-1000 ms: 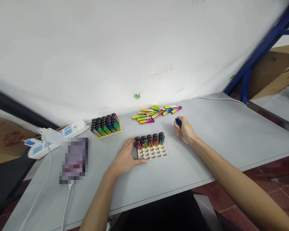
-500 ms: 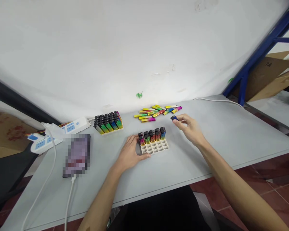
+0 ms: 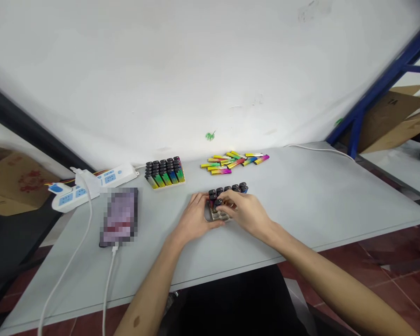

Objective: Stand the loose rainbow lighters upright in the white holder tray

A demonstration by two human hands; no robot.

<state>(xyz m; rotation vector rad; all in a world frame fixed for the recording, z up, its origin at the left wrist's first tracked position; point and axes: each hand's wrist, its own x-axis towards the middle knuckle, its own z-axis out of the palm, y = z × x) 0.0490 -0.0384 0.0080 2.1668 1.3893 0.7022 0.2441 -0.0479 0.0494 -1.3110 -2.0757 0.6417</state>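
A cream tray [image 3: 225,216] with round slots holds several upright black-topped lighters [image 3: 227,189] in its rear rows. My left hand [image 3: 194,217] wraps round the tray's left side, thumb along its front edge. Over the tray, my right hand [image 3: 244,210] pinches a black-topped lighter [image 3: 218,203] near the left front of the filled rows; its lower part is hidden. Behind lies a loose pile of colourful lighter sleeves or lighters [image 3: 234,162], too small to tell which. A second tray, packed with black-topped lighters [image 3: 165,172], stands at the back left.
On the left lie a phone [image 3: 119,217] with a white cable and a white power strip [image 3: 98,184] with plugs. A grey table [image 3: 318,196] meets the wall behind. Cardboard boxes [image 3: 388,116] stand beyond the blue frame [image 3: 357,119] at right.
My right hand has moved left and toward me, from the table right of the tray to over the tray, with the lighter still in its fingers. The camera view has shifted slightly.
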